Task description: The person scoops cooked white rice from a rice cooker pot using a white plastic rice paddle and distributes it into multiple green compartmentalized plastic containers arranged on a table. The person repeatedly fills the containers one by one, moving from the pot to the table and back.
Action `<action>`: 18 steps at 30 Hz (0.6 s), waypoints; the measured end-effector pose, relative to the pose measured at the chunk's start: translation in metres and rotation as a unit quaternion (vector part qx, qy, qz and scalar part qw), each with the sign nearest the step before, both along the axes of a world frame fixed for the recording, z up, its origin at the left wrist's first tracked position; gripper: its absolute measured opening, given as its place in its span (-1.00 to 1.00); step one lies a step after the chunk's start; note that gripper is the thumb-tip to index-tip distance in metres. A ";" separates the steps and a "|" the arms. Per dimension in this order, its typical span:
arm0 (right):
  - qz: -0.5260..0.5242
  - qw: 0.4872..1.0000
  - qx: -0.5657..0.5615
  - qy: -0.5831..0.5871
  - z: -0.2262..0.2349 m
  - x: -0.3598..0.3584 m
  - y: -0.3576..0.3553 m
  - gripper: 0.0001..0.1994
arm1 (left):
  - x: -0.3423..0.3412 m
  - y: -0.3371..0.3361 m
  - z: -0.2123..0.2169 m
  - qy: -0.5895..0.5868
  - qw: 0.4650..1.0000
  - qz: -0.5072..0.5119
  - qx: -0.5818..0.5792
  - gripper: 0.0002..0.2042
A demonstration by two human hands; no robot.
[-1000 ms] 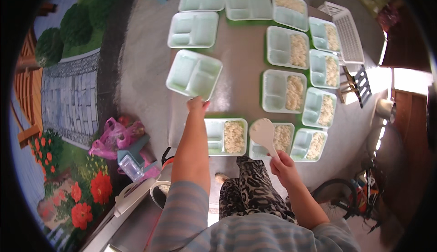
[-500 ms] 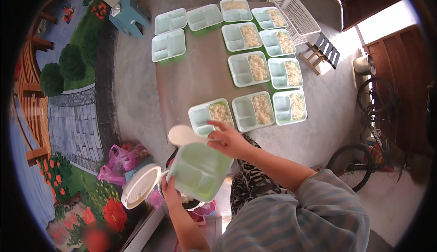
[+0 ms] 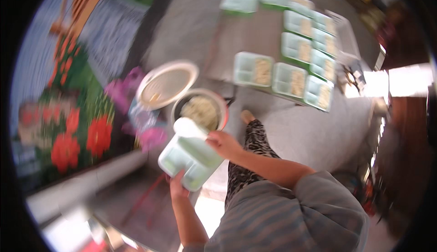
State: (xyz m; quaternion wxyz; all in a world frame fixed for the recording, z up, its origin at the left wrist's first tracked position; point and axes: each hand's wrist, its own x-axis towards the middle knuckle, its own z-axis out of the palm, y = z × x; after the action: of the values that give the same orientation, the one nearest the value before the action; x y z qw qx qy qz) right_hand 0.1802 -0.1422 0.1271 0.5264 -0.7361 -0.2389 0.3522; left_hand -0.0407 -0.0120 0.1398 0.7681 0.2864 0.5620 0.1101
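My left hand [image 3: 178, 186] grips the near edge of a pale green compartment food tray [image 3: 193, 166], which is tilted and has no food showing in it. In my right hand [image 3: 225, 145] is a white rice paddle [image 3: 188, 128]; its broad end hangs over the tray's far edge. Just beyond lies the cooked rice [image 3: 200, 110] in a round rice cooker [image 3: 223, 108], partly covered by the paddle. The cooker's white lid [image 3: 185, 69] stands open at its far left side. Motion blurs the picture.
On the table [image 3: 248, 33] ahead stand several trays with rice [image 3: 291, 80] in one compartment, and unfilled trays [image 3: 239, 2] at the far left. A white basket [image 3: 343, 38] is beyond the right-hand row. Pink plastic bags [image 3: 152, 138] lie left of the cooker.
My view has swung left and down, so the table now sits farther up and right. The tray and paddle have come to the cooker, whose rice now shows. Both hands keep their hold.
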 end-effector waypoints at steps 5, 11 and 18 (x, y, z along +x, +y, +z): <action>0.089 0.985 -0.149 0.019 -0.035 0.006 0.031 -0.79 | -0.077 0.006 -0.056 0.037 0.996 0.074 0.025 -0.57; 0.246 0.865 -0.253 -0.356 -0.104 0.080 0.059 -0.81 | -0.072 0.006 -0.093 0.130 0.983 -0.074 0.110 -0.54; 0.319 0.786 -0.309 -0.429 -0.136 0.086 0.114 -0.75 | -0.001 0.026 -0.154 0.032 0.957 -0.220 0.184 -0.56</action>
State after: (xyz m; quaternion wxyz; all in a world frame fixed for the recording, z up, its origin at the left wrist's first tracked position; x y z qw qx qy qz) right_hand 0.2665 -0.0285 -0.0089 -0.0286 -0.8163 -0.5400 0.2030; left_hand -0.0421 0.0145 -0.0143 0.6888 0.5428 0.4796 0.0310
